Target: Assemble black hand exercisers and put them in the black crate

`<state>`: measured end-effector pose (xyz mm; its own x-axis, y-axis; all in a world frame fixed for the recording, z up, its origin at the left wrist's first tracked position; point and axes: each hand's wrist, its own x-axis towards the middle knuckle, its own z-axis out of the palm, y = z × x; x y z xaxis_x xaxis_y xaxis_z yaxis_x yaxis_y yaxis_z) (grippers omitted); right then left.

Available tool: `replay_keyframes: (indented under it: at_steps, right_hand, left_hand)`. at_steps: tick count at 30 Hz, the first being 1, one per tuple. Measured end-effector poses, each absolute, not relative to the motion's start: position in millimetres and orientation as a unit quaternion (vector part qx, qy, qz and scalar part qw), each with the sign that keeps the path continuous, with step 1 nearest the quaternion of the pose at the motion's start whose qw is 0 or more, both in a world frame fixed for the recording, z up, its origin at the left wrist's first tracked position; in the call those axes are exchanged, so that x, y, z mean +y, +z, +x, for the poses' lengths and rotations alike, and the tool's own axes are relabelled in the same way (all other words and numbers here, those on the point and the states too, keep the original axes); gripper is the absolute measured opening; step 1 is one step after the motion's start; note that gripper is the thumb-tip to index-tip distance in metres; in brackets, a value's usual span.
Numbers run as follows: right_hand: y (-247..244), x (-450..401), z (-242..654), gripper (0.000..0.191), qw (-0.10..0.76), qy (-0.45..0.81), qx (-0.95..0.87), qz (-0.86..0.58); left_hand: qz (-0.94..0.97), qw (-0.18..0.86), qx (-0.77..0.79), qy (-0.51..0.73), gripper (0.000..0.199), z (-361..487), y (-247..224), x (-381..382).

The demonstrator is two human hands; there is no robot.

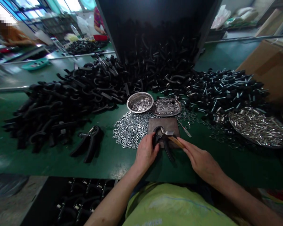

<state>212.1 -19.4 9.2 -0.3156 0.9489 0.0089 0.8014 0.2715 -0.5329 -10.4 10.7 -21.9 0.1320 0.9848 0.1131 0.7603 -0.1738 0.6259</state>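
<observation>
My left hand [146, 150] grips a black hand gripper with a metal spring [166, 147], held on a dark square metal block [153, 124]. My right hand [199, 158] is closed on the wooden handle of a small hammer [176, 142]. The hammer's metal head lies over the black piece, beside its spring. A second assembled black hand gripper [91, 142] lies on the green table to the left. Just behind the block, loose nuts [129, 130] are spread in a heap.
Round bowl [140, 110] and oval tray [167, 110] hold small metal parts. Black handles [68, 103] pile up at left and back. Screws with black knobs [226, 88] and a pin-filled tray [259, 127] are at right. A screwdriver [186, 131] lies beside the block. A person [14, 36] sits far left.
</observation>
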Motion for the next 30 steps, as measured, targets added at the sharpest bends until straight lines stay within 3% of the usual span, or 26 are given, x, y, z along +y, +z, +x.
replay_keyframes:
  at_steps: [4,7,10,13,17,21,25,30]
  right_hand:
    - [-6.2,-37.8,249.5,0.043,0.185,0.088,-0.768,-0.607]
    - [-20.9,-56.1,284.4,0.043,0.130,-0.066,-0.728,-0.670]
    - [-34.3,-64.0,310.3,0.041,0.064,-0.183,-0.696,-0.691]
    - [-34.4,-51.9,316.4,0.035,0.066,-0.177,-0.718,-0.670]
    - [-15.0,-1.9,289.6,0.026,0.163,-0.073,-0.772,-0.610]
    - [2.0,74.4,240.8,0.022,0.205,0.029,-0.811,-0.547]
    - [5.1,145.8,196.6,0.023,0.094,0.050,-0.835,-0.540]
    - [-1.9,187.3,168.8,0.020,0.026,0.058,-0.842,-0.536]
  left_hand:
    - [0.695,0.299,0.587,0.288,0.038,-14.2,-15.1,15.3]
    - [0.560,0.476,0.572,0.364,0.035,-11.8,-11.2,18.5]
    - [0.358,0.650,0.532,0.409,0.046,-0.3,-8.9,13.9]
    - [0.235,0.719,0.497,0.425,0.052,14.3,-4.2,-1.5]
    - [0.250,0.736,0.494,0.389,0.057,21.0,11.3,-22.7]
    - [0.431,0.663,0.494,0.362,0.047,9.2,24.6,-8.2]
    - [0.670,0.382,0.533,0.348,0.024,-3.8,20.0,55.2]
    - [0.806,0.086,0.575,0.112,0.021,5.3,4.7,143.0]
